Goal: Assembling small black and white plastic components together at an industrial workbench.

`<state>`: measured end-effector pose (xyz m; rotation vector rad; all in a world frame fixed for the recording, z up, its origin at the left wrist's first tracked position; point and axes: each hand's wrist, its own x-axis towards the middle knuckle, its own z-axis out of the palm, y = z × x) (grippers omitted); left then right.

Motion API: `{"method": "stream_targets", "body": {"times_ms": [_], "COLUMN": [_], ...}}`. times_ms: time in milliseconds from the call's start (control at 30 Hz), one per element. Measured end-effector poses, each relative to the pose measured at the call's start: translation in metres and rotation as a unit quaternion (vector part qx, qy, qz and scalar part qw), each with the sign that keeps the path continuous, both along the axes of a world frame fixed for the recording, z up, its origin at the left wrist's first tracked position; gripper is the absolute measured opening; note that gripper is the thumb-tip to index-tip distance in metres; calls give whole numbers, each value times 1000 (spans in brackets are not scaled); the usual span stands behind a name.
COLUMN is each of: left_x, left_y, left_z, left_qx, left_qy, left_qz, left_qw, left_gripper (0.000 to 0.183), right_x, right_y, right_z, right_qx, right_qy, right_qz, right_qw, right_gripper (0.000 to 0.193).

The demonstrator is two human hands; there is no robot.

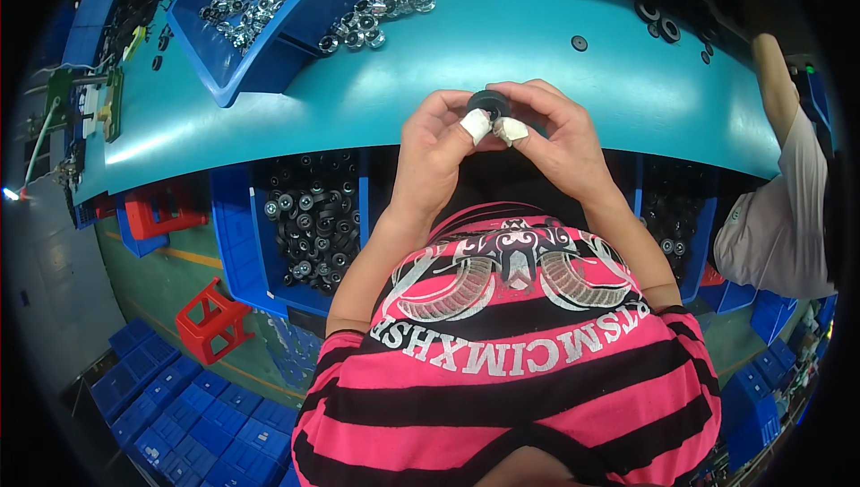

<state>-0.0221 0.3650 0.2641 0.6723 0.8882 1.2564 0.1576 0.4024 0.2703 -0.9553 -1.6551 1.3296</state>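
Note:
Between my two hands, just over the table's near edge, is a small black wheel tyre [488, 102]. My left hand [436, 142] grips it from the left and my right hand [563, 136] from the right, fingers curled around it. Both thumbs wear white wrapping and press at its near side; what lies under the thumb tips is hidden. Shiny chrome wheel hubs [369, 23] lie loose on the teal table [376, 93] ahead. A tilted blue bin [202, 55] holds more of them. One black tyre [579, 43] lies apart, ahead to the right.
Below the table edge, a blue bin [236, 236] on the left holds black wheels with chrome centres; similar wheels [667, 218] are on the right. Another person's arm [776, 79] reaches in at right. Red stools [213, 320] and blue crates [210, 415] stand on the floor.

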Motion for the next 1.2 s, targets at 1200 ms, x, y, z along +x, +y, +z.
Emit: {"method": "stream_targets", "body": {"times_ms": [1200], "left_x": [4], "left_y": [0], "left_z": [-9], "left_qx": [42], "left_qy": [70], "left_qz": [-29], "left_qw": [996], "left_gripper": [56], "right_x": [0], "right_y": [7], "right_z": [-13], "right_qx": [-187], "right_qy": [115], "right_qz": [-11], "right_qw": [976], "right_gripper": [26]}}
